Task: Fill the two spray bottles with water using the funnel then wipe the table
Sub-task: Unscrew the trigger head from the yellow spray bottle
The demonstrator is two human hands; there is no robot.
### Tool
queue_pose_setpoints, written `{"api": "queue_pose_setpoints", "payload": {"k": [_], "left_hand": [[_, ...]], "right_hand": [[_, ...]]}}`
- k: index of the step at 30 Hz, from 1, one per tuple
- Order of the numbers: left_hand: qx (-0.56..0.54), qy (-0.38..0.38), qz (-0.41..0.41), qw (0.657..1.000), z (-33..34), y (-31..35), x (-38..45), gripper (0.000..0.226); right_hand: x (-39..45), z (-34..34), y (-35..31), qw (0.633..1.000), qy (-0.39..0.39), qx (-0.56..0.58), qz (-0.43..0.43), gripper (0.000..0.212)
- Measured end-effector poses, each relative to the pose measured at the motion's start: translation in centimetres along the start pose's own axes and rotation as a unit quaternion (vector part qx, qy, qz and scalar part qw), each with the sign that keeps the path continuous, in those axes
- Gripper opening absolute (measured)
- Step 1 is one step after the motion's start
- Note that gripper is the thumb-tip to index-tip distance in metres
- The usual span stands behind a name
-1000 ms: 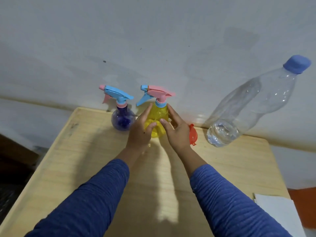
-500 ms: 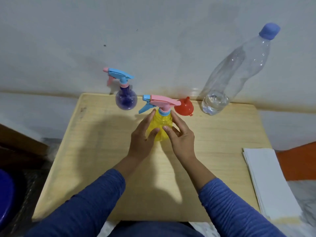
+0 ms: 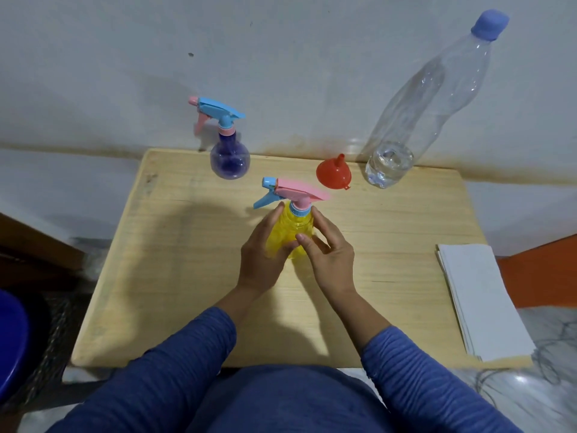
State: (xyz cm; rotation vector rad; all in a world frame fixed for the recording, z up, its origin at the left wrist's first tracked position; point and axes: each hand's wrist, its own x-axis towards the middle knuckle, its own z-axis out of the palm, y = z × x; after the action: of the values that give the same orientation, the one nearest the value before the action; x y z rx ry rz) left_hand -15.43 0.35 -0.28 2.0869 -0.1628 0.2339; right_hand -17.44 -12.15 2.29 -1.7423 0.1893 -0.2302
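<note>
The yellow spray bottle [image 3: 292, 228] stands upright near the middle of the wooden table [image 3: 193, 245], its pink trigger head [image 3: 296, 190] with a blue nozzle pointing left. Both hands hold its body. The left hand [image 3: 260, 254] wraps around the left side, fingers curved against the plastic and the thumb across the front. The right hand [image 3: 331, 254] holds the right side, its index finger reaching up near the blue collar and its thumb pressed on the front of the bottle; the other fingers curl loosely behind.

The purple spray bottle [image 3: 229, 159] stands upright at the back edge of the table, left of center and well apart from the hands, with a blue trigger head and a pink collar. The red funnel [image 3: 333, 173] lies on its side behind and to the right of the yellow bottle, spout pointing up and away toward the wall. Just beside the funnel, on its right, a tall clear water bottle [image 3: 421, 110] with a blue cap [image 3: 490, 25] stands near the wall, holding a little water at the bottom.

A stack of white paper towels [image 3: 480, 298] lies at the right edge of the table. Both arms wear blue ribbed sleeves [image 3: 415, 379].
</note>
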Motion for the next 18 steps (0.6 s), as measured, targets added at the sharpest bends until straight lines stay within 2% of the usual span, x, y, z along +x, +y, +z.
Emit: {"api": "queue_pose_setpoints", "payload": {"k": [2, 6, 11, 18], "left_hand": [[-0.014, -0.006, -0.006, 1.0, -0.1, 0.1, 0.1, 0.067], [-0.021, 0.003, -0.003, 1.0, 0.1, 0.0, 0.0, 0.068], [-0.03, 0.01, -0.002, 1.0, 0.1, 0.0, -0.2, 0.07], [-0.024, 0.018, 0.015, 0.999, 0.2, 0.2, -0.1, 0.071]], "right_hand": [[0.2, -0.2, -0.7, 1.0, 0.005, -0.003, -0.007, 0.052], [1.0, -1.1, -3.3, 0.996, 0.05, 0.032, -0.062, 0.07], [2.2, -0.5, -3.8, 0.99, -0.002, -0.023, -0.137, 0.056], [2.8, 0.1, -3.5, 0.986, -0.01, -0.026, -0.166, 0.06]]}}
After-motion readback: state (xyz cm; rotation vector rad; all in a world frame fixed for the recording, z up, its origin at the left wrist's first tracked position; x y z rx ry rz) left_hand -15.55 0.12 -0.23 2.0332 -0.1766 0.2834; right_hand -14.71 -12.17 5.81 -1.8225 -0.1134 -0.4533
